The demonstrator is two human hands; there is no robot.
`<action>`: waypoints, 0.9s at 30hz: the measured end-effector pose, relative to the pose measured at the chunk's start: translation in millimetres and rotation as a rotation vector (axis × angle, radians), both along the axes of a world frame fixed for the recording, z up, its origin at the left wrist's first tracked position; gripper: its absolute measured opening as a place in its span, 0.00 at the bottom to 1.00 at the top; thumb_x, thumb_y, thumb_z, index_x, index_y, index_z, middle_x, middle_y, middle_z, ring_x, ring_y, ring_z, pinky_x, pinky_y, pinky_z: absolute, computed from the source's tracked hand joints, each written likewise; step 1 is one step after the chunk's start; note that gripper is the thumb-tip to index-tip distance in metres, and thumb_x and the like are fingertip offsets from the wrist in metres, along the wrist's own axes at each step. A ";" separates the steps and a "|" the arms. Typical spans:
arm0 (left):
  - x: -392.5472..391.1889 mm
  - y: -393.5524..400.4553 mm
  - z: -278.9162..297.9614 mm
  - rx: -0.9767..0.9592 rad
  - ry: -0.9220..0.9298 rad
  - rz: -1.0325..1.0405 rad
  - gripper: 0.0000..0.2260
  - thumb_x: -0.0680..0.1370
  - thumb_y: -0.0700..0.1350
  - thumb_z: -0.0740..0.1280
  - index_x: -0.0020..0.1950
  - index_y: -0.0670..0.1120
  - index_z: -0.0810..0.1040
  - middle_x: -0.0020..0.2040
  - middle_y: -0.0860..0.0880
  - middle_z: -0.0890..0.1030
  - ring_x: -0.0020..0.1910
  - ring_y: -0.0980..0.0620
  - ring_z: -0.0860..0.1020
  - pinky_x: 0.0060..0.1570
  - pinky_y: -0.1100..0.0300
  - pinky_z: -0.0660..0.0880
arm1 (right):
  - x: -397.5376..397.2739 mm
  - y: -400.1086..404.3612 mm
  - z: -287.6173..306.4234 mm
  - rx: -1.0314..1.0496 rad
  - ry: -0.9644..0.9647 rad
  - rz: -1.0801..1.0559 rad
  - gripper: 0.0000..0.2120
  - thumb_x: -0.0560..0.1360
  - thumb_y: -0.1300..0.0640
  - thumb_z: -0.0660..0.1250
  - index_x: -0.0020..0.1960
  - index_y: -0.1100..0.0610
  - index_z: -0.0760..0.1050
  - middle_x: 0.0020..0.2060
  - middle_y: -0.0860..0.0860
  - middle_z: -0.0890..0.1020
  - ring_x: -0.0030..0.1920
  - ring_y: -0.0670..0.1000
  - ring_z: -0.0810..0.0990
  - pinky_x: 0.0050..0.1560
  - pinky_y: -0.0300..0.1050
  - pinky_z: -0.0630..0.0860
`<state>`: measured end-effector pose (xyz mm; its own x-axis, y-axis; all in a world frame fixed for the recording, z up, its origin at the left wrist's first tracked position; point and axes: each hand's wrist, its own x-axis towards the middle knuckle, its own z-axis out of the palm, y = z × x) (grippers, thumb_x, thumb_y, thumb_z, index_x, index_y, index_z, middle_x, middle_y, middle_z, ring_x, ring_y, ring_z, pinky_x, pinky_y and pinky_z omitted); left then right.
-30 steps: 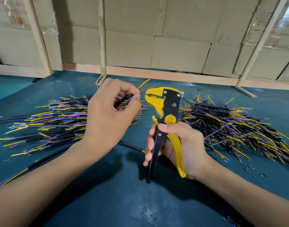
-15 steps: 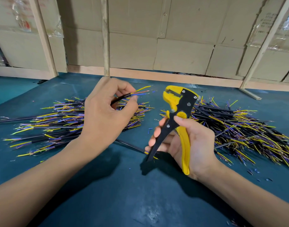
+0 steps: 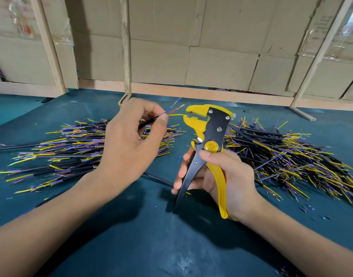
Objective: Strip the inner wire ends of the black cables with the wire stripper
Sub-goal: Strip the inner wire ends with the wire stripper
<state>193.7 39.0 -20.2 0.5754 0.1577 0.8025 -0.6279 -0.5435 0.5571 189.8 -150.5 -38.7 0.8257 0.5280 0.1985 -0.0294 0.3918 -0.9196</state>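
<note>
My left hand (image 3: 129, 144) pinches a black cable (image 3: 149, 121) above the tabletop (image 3: 171, 246), its yellow inner wire (image 3: 176, 114) reaching into the open jaws of the wire stripper (image 3: 206, 140). My right hand (image 3: 227, 180) grips the stripper's handles, fingers (image 3: 181, 170) curled round the black one.

My wire stripper (image 3: 208, 134) is yellow with a black centre plate and one black handle, against a dark teal table (image 3: 131, 246). The black cable (image 3: 148, 122) I pinch fans into yellow, blue and reddish inner wires, as do the black piles on either side. Plain brown cardboard (image 3: 221, 64) lines the back.
</note>
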 end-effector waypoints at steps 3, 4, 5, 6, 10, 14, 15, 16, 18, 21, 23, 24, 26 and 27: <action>-2.8 -1.3 1.3 0.060 -0.013 0.045 0.02 0.80 0.46 0.67 0.48 0.49 0.77 0.41 0.58 0.77 0.37 0.63 0.73 0.41 0.69 0.66 | -0.9 0.5 0.2 -0.012 -0.011 -0.002 0.14 0.70 0.54 0.68 0.48 0.64 0.80 0.39 0.67 0.79 0.38 0.68 0.81 0.45 0.70 0.80; -3.8 -1.5 1.9 0.080 -0.022 0.061 0.02 0.80 0.46 0.67 0.48 0.49 0.78 0.41 0.58 0.76 0.38 0.62 0.73 0.42 0.70 0.66 | -1.2 0.9 0.6 -0.011 -0.006 -0.001 0.14 0.70 0.54 0.68 0.48 0.65 0.80 0.39 0.67 0.79 0.37 0.68 0.81 0.44 0.69 0.80; -4.6 -1.6 2.4 0.097 -0.031 0.073 0.02 0.80 0.45 0.67 0.49 0.48 0.78 0.42 0.58 0.76 0.40 0.62 0.74 0.43 0.70 0.67 | -1.2 1.0 0.9 -0.009 -0.001 0.001 0.14 0.70 0.54 0.68 0.47 0.65 0.80 0.39 0.67 0.79 0.37 0.67 0.81 0.44 0.67 0.80; -5.2 -1.9 2.7 0.108 -0.037 0.080 0.01 0.80 0.45 0.67 0.49 0.48 0.78 0.42 0.58 0.76 0.42 0.60 0.74 0.44 0.69 0.68 | -1.3 1.2 1.4 -0.009 0.004 0.005 0.13 0.71 0.54 0.68 0.47 0.65 0.80 0.38 0.67 0.79 0.37 0.67 0.81 0.43 0.66 0.80; -7.3 -3.2 4.1 0.136 -0.051 0.093 0.02 0.79 0.43 0.68 0.49 0.46 0.78 0.43 0.58 0.75 0.44 0.56 0.75 0.46 0.68 0.69 | -1.7 1.3 3.8 -0.021 0.017 0.032 0.12 0.72 0.55 0.67 0.47 0.64 0.80 0.38 0.66 0.79 0.36 0.66 0.81 0.42 0.65 0.81; -8.6 -4.1 5.2 0.166 -0.066 0.102 0.03 0.79 0.42 0.68 0.49 0.43 0.79 0.45 0.53 0.77 0.45 0.50 0.77 0.47 0.61 0.73 | -1.5 0.6 7.4 -0.078 0.021 0.070 0.10 0.74 0.58 0.64 0.46 0.64 0.80 0.37 0.66 0.80 0.36 0.67 0.82 0.43 0.66 0.81; -8.8 -4.2 5.3 0.169 -0.069 0.102 0.03 0.79 0.42 0.68 0.49 0.43 0.79 0.45 0.52 0.77 0.45 0.49 0.77 0.47 0.60 0.73 | -1.4 0.1 8.3 -0.094 0.024 0.075 0.10 0.74 0.58 0.63 0.46 0.64 0.80 0.37 0.66 0.80 0.36 0.67 0.82 0.42 0.66 0.81; -8.9 -4.4 5.6 0.170 -0.072 0.102 0.03 0.79 0.42 0.68 0.49 0.43 0.79 0.45 0.52 0.77 0.45 0.50 0.76 0.47 0.61 0.72 | -1.2 -0.3 9.3 -0.106 0.027 0.077 0.10 0.74 0.58 0.63 0.46 0.64 0.80 0.37 0.66 0.80 0.35 0.67 0.82 0.42 0.66 0.82; -9.2 -4.8 6.0 0.175 -0.079 0.104 0.03 0.79 0.42 0.68 0.49 0.42 0.79 0.44 0.53 0.76 0.45 0.51 0.76 0.47 0.63 0.71 | -1.5 -1.3 11.1 -0.123 0.032 0.077 0.11 0.73 0.58 0.63 0.45 0.64 0.80 0.36 0.66 0.79 0.34 0.66 0.82 0.40 0.65 0.82; -9.5 -5.0 6.2 0.189 -0.087 0.106 0.03 0.79 0.41 0.68 0.50 0.42 0.79 0.45 0.54 0.76 0.45 0.52 0.75 0.47 0.64 0.71 | -2.0 -1.5 12.5 -0.133 0.033 0.074 0.11 0.72 0.58 0.63 0.44 0.64 0.80 0.35 0.66 0.79 0.32 0.65 0.81 0.37 0.62 0.82; -9.2 -4.4 6.6 0.199 -0.091 0.113 0.02 0.79 0.41 0.69 0.50 0.42 0.80 0.45 0.54 0.75 0.45 0.54 0.75 0.47 0.67 0.70 | -2.2 -1.6 12.2 -0.130 0.038 0.070 0.11 0.72 0.58 0.63 0.43 0.64 0.80 0.34 0.66 0.79 0.32 0.64 0.81 0.37 0.61 0.81; -9.2 -4.2 6.9 0.204 -0.092 0.118 0.02 0.79 0.41 0.69 0.49 0.42 0.80 0.44 0.54 0.75 0.44 0.55 0.74 0.47 0.69 0.68 | -2.3 -1.6 12.0 -0.128 0.039 0.067 0.11 0.72 0.58 0.63 0.43 0.64 0.80 0.34 0.65 0.79 0.31 0.64 0.80 0.36 0.60 0.81; -9.1 -4.0 7.0 0.211 -0.088 0.124 0.02 0.79 0.40 0.69 0.50 0.42 0.80 0.44 0.54 0.75 0.44 0.56 0.74 0.46 0.71 0.67 | -2.9 -1.3 11.8 -0.127 0.041 0.064 0.11 0.72 0.57 0.63 0.42 0.64 0.80 0.33 0.65 0.79 0.31 0.64 0.80 0.36 0.60 0.81; -9.1 -4.1 6.9 0.212 -0.089 0.124 0.02 0.79 0.40 0.70 0.50 0.42 0.80 0.44 0.54 0.75 0.44 0.56 0.73 0.46 0.72 0.66 | -3.2 -1.3 11.8 -0.127 0.040 0.062 0.11 0.72 0.57 0.63 0.42 0.64 0.80 0.33 0.65 0.79 0.31 0.64 0.80 0.36 0.60 0.81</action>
<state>184.6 34.9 -13.4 0.4879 0.0451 0.8717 -0.5909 -0.7180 0.3679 186.7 -151.7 -26.9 0.7964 0.5973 0.0945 -0.0878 0.2688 -0.9592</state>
